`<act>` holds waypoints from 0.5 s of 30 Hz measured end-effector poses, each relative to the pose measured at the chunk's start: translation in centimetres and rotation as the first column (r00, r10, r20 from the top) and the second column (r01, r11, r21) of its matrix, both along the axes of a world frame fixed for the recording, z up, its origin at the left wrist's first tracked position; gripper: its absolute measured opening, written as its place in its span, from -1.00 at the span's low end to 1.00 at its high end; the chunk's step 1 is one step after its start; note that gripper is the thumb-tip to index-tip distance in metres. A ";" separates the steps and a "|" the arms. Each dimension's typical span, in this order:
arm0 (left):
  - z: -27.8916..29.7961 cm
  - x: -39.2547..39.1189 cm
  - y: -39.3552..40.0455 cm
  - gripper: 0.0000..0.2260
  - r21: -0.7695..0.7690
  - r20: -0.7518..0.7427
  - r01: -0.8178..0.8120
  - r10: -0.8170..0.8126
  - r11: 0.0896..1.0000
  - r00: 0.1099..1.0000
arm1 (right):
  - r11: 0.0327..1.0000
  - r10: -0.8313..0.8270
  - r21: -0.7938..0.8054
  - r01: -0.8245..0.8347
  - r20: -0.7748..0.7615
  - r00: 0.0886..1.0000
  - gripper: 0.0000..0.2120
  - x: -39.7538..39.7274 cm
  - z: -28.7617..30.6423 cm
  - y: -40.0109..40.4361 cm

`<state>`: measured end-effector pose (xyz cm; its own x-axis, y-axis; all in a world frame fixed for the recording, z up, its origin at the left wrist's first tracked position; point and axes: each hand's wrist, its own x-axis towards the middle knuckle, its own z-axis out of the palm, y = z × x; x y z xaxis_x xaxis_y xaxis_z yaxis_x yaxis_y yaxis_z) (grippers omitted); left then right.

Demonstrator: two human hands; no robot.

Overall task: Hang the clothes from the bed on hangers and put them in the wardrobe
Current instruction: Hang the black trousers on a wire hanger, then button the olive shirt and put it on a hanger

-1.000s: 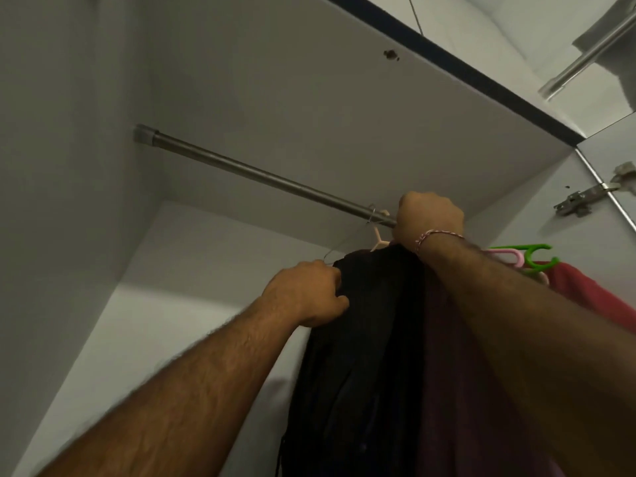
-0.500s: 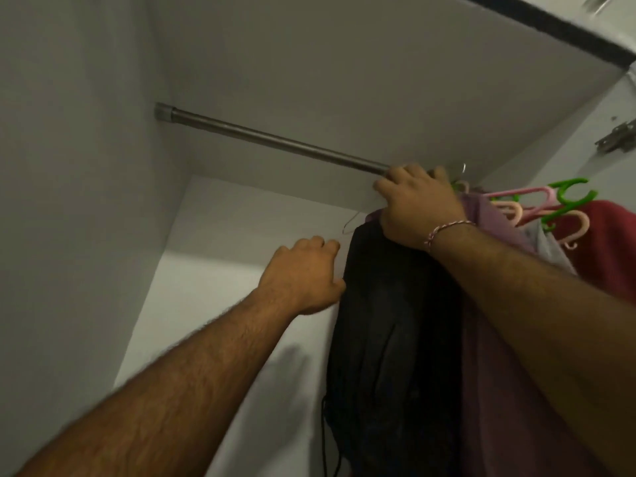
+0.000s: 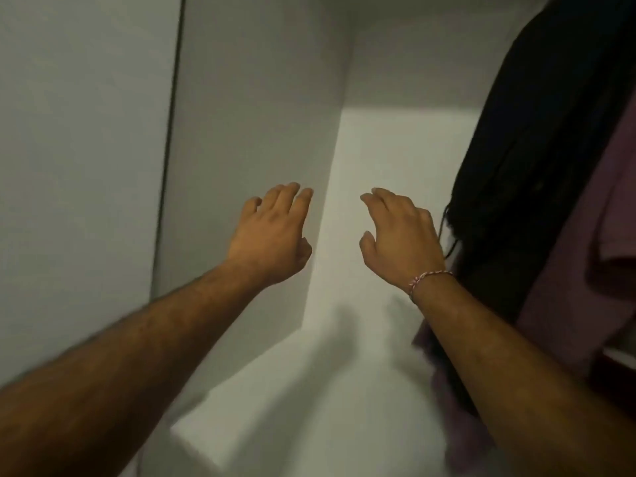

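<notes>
Inside the white wardrobe (image 3: 251, 132), a black garment (image 3: 537, 139) hangs at the right, with a mauve garment (image 3: 581, 270) right beside it. My left hand (image 3: 272, 232) is stretched out in mid-air with relaxed fingers and holds nothing. My right hand (image 3: 402, 235), with a thread bracelet on the wrist, hovers just left of the black garment, fingers loosely spread and empty. The rail and the hangers are out of sight above the frame.
The wardrobe's left side panel (image 3: 79, 166) stands close at the left. Its back wall (image 3: 395, 166) and white floor (image 3: 327, 407) lie ahead, left of the hanging clothes.
My view has dropped from the rail to the lower wardrobe. My right hand has let go of the hanger at the rail and come down; my left hand has left the black garment.
</notes>
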<state>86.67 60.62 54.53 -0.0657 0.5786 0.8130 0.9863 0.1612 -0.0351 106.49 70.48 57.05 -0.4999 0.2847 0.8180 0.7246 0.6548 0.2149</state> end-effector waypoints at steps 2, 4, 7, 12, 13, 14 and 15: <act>-5.4 -0.9 -4.4 -0.28 -0.033 0.067 -0.029 0.031 0.999 0.997 | 0.992 0.089 -0.089 -0.089 0.004 0.996 -0.32 -2.7 -5.4 -2.8; -11.0 -1.8 -9.4 -0.26 -0.064 0.120 -0.098 0.105 0.993 0.987 | 0.973 0.195 -0.130 -0.190 0.027 0.980 -0.22 -5.7 -10.6 -6.9; -18.6 -3.1 -18.2 -0.27 -0.101 0.166 -0.274 0.288 0.956 0.943 | 0.919 0.371 -0.178 -0.352 0.092 0.924 -0.17 -10.5 -17.8 -14.2; -30.0 -6.3 -38.1 -0.28 -0.366 0.132 -0.464 0.539 0.807 0.832 | 0.757 0.645 -0.288 -0.586 0.187 0.741 -0.18 -17.9 -29.4 -30.2; -31.4 -6.7 -41.0 -0.27 -0.377 0.131 -0.472 0.550 0.797 0.824 | 0.740 0.666 -0.310 -0.596 0.221 0.712 -0.17 -18.5 -30.9 -32.1; -32.4 -6.9 -43.3 -0.25 -0.385 0.147 -0.470 0.555 0.795 0.819 | 0.731 0.678 -0.319 -0.603 0.242 0.694 -0.16 -19.0 -32.1 -33.5; -34.0 -7.4 -48.1 -0.24 -0.412 0.177 -0.503 0.608 0.760 0.774 | 0.678 0.733 -0.351 -0.646 0.254 0.631 -0.15 -20.8 -34.0 -37.4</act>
<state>79.25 12.50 20.57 -0.6551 0.5865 0.4763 0.6955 0.7144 0.0770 85.71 33.12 23.09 -0.8506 -0.1267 0.5102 -0.0582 0.9872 0.1482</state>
